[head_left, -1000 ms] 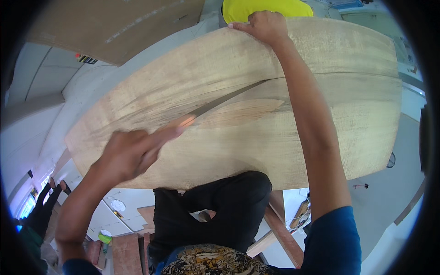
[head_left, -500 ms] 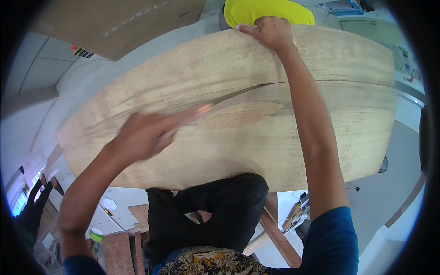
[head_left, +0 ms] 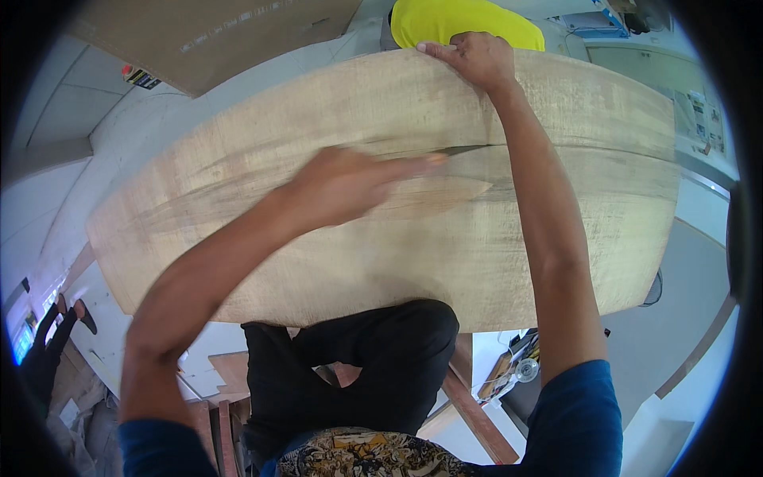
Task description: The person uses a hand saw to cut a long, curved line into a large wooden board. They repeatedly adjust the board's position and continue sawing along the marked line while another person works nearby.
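Observation:
A large pale wooden board [head_left: 262, 151] with rounded ends lies across in front of me, and a long split runs along its middle. My left hand [head_left: 342, 184] rests flat on the board, blurred, fingers stretched toward the split near the board's centre. My right hand [head_left: 470, 57] grips the far edge of the board, fingers curled over it. Below the near edge I see my legs in black trousers [head_left: 358, 374].
A yellow object [head_left: 461, 17] lies just beyond the board's far edge. A brown cardboard sheet [head_left: 214, 36] sits at the upper left. Wooden beams [head_left: 473, 405] and small items lie on the floor below. A grey floor area is at the right.
My left hand has slid to the right along the board's surface toward the split. My right hand has stayed on the far edge.

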### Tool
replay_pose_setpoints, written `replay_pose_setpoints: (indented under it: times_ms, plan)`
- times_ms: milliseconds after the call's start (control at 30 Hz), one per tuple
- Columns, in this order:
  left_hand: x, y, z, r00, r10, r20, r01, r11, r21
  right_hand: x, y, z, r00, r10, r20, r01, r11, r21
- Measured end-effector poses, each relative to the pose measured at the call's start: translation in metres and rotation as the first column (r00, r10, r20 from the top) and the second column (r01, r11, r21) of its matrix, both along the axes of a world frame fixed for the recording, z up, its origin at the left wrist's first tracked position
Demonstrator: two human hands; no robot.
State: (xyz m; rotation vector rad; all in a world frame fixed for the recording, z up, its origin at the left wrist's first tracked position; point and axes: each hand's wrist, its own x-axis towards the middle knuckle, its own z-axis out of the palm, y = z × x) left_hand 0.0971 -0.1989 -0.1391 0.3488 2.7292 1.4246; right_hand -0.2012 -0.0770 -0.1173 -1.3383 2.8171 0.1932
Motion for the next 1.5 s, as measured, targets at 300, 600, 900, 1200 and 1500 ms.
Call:
replay_pose_setpoints:
  times_ms: [300,600,900,1200,1500]
  plan:
    - [0.067,-0.05,0.027,0.982,0.009,0.188,0.014,0.993,-0.121,0.007,-0.008,-0.005,1.0,-0.031,0.003,0.03,0.999,0.036]
    - [0.04,-0.033,0.018,0.999,0.021,0.041,-0.018,0.998,-0.066,-0.004,-0.007,-0.001,0.999,-0.024,0.024,0.023,1.0,0.016]
    - [0.052,-0.035,0.002,0.987,0.004,0.162,0.011,0.996,-0.093,0.003,-0.019,-0.009,0.999,-0.031,-0.009,0.032,0.996,0.084]
    - [0.052,-0.049,0.014,0.985,0.0,0.174,0.004,1.0,-0.024,0.001,-0.002,-0.004,0.999,-0.027,0.037,0.026,1.0,0.016]
    - [0.056,-0.062,-0.007,0.99,-0.031,0.141,0.052,0.987,-0.151,0.005,-0.026,-0.003,1.0,-0.008,0.007,0.008,1.0,0.004]
